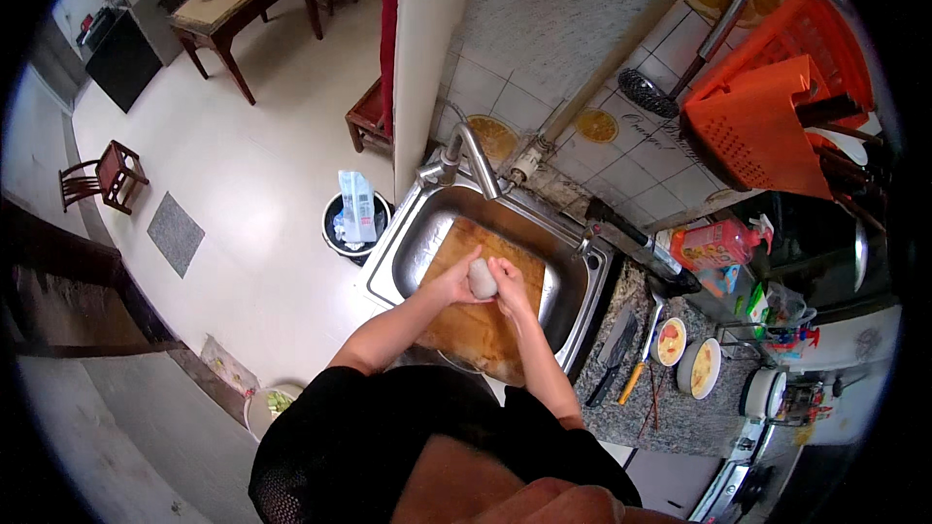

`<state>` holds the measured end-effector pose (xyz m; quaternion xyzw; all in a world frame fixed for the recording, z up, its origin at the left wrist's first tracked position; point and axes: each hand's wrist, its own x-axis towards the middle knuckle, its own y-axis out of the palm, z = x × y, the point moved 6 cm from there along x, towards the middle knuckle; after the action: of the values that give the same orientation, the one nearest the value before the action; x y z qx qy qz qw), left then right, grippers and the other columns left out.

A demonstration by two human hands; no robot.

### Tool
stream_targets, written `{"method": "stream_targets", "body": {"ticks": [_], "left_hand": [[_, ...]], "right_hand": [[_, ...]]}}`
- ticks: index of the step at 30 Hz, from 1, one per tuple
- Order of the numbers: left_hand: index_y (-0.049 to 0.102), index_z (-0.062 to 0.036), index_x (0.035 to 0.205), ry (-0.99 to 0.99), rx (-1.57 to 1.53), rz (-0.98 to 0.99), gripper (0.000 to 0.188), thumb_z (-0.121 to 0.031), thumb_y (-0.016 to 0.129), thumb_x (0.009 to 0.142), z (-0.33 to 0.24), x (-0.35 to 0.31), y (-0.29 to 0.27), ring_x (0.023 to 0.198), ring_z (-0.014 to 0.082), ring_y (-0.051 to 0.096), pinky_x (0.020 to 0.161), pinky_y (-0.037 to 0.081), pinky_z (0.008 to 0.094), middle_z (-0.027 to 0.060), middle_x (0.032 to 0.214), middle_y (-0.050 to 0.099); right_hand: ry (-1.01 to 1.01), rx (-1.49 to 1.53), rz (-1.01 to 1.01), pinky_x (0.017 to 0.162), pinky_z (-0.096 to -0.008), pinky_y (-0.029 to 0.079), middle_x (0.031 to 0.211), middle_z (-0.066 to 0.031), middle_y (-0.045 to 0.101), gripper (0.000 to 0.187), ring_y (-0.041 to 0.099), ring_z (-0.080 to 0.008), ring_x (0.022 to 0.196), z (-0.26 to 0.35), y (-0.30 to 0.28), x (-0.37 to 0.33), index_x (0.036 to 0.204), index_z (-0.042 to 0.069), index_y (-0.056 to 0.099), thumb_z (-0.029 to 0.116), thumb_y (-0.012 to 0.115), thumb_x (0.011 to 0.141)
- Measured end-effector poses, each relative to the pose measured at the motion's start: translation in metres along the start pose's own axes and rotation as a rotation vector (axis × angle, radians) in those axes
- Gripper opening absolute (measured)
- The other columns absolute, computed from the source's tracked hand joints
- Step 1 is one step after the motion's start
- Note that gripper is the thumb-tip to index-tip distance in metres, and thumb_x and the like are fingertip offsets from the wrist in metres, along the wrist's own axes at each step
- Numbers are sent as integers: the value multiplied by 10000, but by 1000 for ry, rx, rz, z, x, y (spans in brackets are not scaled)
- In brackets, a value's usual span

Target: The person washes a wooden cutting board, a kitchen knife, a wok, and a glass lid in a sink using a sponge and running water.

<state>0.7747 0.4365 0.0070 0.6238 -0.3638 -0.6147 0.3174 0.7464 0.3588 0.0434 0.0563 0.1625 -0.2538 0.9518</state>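
Both my hands hold a pale, whitish rounded lump (481, 278); its exact kind cannot be made out. My left hand (456, 280) is closed on its left side, and my right hand (510, 286) grips it from the right. Below them a large brown wooden cutting board (497, 241) lies in the stainless steel sink (561, 303), covering much of the basin. The board's near part reaches close to my body. At the sink's back edge stands a curved metal faucet (475, 148).
On the granite counter to the right are a cleaver (614, 345), a spatula (643, 357), chopsticks (654, 406), a small bowl (669, 342) and a larger bowl (699, 369). Orange baskets (755, 126) hang on the wall. A lined trash bin (336, 250) stands left of the sink.
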Motion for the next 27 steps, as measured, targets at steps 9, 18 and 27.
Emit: {"method": "stream_targets", "body": {"ticks": [9, 18, 27], "left_hand": [[447, 5, 991, -108, -9, 169, 357, -209, 600, 749, 29, 14, 5, 630, 117, 507, 476, 457, 172, 107, 870, 503], [479, -68, 904, -264, 23, 248, 244, -174, 613, 729, 50, -2, 44, 489, 47, 413, 329, 283, 96, 37, 710, 493], [536, -124, 729, 215, 928, -250, 149, -245, 583, 656, 23, 39, 14, 487, 114, 460, 381, 344, 249, 13, 600, 497]], "right_hand": [[391, 506, 379, 859, -422, 377, 1207, -98, 414, 746, 444, -288, 1047, -18, -11, -8, 1250, 140, 301, 654, 326, 711], [264, 429, 565, 714, -365, 449, 859, -80, 513, 257, 524, -246, 832, -6, -15, 14, 951, 108, 421, 299, 506, 802], [-25, -186, 233, 459, -254, 394, 599, -29, 465, 56, 472, -118, 518, 3, -17, 42, 819, 82, 431, 67, 377, 828]]}}
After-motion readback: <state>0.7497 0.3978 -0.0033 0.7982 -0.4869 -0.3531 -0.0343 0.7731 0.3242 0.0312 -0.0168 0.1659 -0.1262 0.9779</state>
